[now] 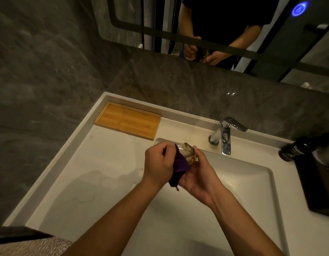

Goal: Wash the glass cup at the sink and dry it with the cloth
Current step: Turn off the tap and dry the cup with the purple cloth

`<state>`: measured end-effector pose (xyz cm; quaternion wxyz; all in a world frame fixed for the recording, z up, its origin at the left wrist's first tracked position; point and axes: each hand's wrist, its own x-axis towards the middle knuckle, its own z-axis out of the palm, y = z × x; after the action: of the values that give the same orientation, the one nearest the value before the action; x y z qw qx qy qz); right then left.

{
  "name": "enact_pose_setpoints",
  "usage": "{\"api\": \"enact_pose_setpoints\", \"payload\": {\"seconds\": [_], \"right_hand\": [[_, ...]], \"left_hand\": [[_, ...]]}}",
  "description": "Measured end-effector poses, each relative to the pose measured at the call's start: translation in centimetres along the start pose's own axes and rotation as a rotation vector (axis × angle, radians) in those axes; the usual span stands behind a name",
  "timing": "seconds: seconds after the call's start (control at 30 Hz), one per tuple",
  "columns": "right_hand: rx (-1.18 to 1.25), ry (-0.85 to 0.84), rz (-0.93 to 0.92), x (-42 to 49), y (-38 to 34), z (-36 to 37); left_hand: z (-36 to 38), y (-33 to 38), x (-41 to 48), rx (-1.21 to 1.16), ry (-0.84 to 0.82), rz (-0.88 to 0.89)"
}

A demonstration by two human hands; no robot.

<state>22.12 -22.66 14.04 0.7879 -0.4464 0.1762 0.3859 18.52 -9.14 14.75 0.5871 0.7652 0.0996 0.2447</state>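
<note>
Over at the far left of the counter (pixel 108 174) sits a wooden tray (pixel 128 120) against the wall, well apart from my hands. Nearer the middle, my left hand (pixel 159 164) is closed around the purple cloth (pixel 179 168), fingers curled tight, pressing it against the side of the glass cup (pixel 190 153). The cup is held in the air over the near-left rim of the sink (pixel 252 180), tipped on its side with one end pointing away from me. My right hand (pixel 197 177) cradles it from below and behind, palm up and half open, with fingers wrapped round the far side (how firmly, I cannot tell). Further right stand the tap (pixel 225 134), no water running from it that I can see, and a dark bottle (pixel 294 151) at the counter's edge.

What worries me is the grip — glass fresh from washing is likely slick, and if I twist the cloth hard while my right hand only cups it, the cup could slide out and strike the basin. Both forearms reach forward, converging on the cup — wrists close together, the left one bent inward.
</note>
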Motion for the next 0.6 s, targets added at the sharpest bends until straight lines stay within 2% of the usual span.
{"api": "enact_pose_setpoints", "payload": {"seconds": [0.07,0.13,0.27,0.33,0.4,0.5,0.6], "right_hand": [[-0.218,0.026,-0.138,-0.1,-0.4,-0.1],[-0.322,0.025,-0.182,-0.1,-0.7,0.0],[-0.158,0.012,-0.086,-0.6,-0.8,0.6],[0.041,-0.007,0.012,-0.7,-0.7,0.7],[0.127,-0.012,0.079,-0.9,-0.6,0.9],[-0.059,0.019,0.014,-0.9,-0.6,0.9],[-0.288,0.054,-0.133,-0.8,-0.8,0.9]], "left_hand": [[-0.3,0.2,0.8,0.164,-0.125,-0.001],[-0.2,0.4,1.2,0.269,-0.206,0.042],[-0.2,0.0,1.2,0.194,-0.134,0.04],[-0.1,-0.6,0.3,0.071,-0.053,0.05],[0.0,-0.7,-0.8,-0.035,0.005,0.048],[-0.1,-0.2,-0.7,-0.033,-0.015,-0.009],[-0.1,0.3,0.9,0.105,-0.093,-0.099]]}}
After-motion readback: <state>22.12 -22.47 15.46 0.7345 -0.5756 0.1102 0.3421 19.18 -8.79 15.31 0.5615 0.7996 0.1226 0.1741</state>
